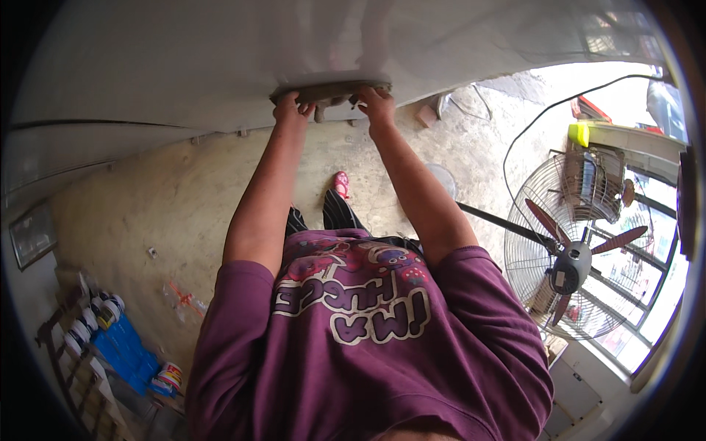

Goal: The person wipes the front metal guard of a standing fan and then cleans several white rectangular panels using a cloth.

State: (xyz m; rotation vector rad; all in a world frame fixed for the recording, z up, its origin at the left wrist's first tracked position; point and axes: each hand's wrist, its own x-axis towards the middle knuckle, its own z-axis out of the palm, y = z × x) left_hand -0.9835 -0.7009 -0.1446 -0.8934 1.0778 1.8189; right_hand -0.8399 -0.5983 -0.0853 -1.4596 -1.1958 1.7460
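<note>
A long, narrow grey-brown strip (331, 91) lies against a large, glossy grey surface (184, 66) in front of me. A stubby, curved part hangs below the middle of the strip; what kind of thing it is, I cannot make out. My left hand (292, 108) grips the strip's left end, fingers curled in underneath. At the right end my right hand (376, 104) has its fingers bent over the strip, with a small dark gap near the fingertips. Both arms reach straight out, and the strip's far side is partly hidden.
A large standing fan (573, 268) with a wire cage and dark red blades stands close on my right. A black cable (540, 110) loops above it. Paint-like tubs (168, 376) and blue plastic sheeting (125, 353) lie at lower left. Concrete floor (162, 198) stretches below.
</note>
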